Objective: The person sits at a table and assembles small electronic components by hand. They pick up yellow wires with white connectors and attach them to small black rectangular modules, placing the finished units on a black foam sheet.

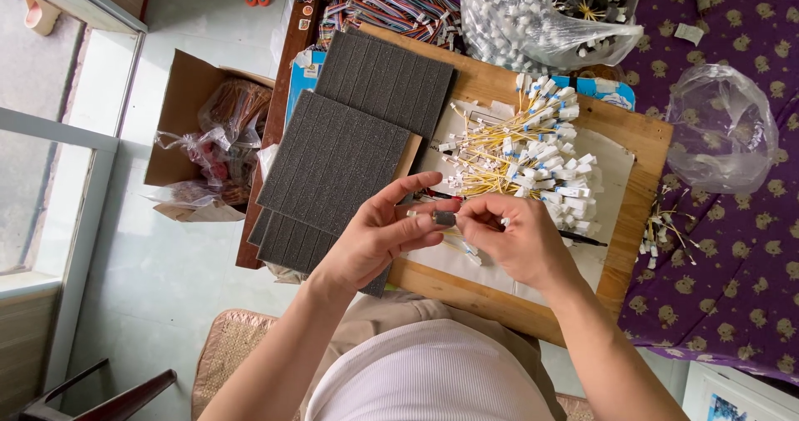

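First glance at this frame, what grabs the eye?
Both hands, left hand and right hand, meet at centre, pinching a small grey part. Behind them a heap of yellow wires with white connectors lies on the wooden board, with dark foam pads stacked to its left.

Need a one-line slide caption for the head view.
Both hands, left hand and right hand, pinch a small dark part above a wooden board of yellow wires.

The wooden board point(641, 151) is crowded: grey foam sheets point(333, 159) are stacked on its left, a heap of yellow wires point(533, 159) on its far right. Bare board is left along the near edge, right of the hands.
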